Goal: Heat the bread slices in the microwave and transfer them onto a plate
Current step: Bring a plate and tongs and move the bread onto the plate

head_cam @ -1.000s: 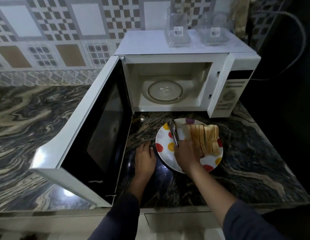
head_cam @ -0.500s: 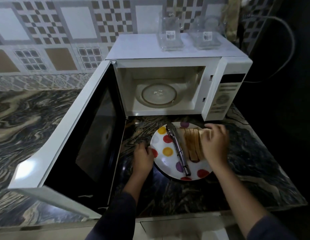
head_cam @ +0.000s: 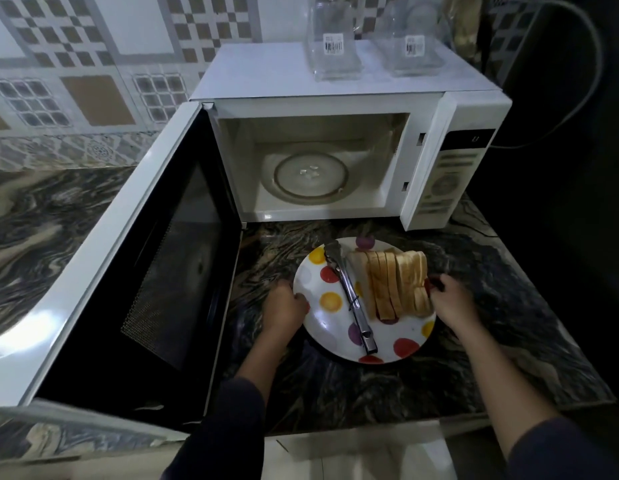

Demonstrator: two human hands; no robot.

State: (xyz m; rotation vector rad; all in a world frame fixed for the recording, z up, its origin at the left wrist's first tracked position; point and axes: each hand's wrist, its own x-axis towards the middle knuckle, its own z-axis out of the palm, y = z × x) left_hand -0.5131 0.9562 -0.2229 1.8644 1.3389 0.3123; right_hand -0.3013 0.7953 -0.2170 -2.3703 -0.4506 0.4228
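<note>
**Both hands on the plate rim, oven open and waiting**

The stack of pale sliced bread slices (head_cam: 394, 285) stands on edge, leaning, on the right half of a round white plate with coloured dots (head_cam: 401, 329). The plate sits on the dark marbled tabletop (head_cam: 491, 306), just in front of the white microwave (head_cam: 335, 95). Long silver metal tongs (head_cam: 349, 292) lie loose on the plate just beside the bread.

The left hand (head_cam: 285, 306) has its fingers curled against the plate's left rim. The right hand (head_cam: 451, 301) is curled at the right rim, close to the outermost slice. Each seems to grip the edge, though the fingers under the plate are hidden.

The microwave's dark-windowed door (head_cam: 183, 254) is swung wide, and the clear glass turntable (head_cam: 311, 174) inside is bare.

The plate is probably stiff, smooth and breakable, so opposite rims are the sensible hold, and it should be kept level. The bread is light and soft, and a tilt could topple the slices. The tongs could slide on the glaze, and metal should likely come off before heating.
</note>
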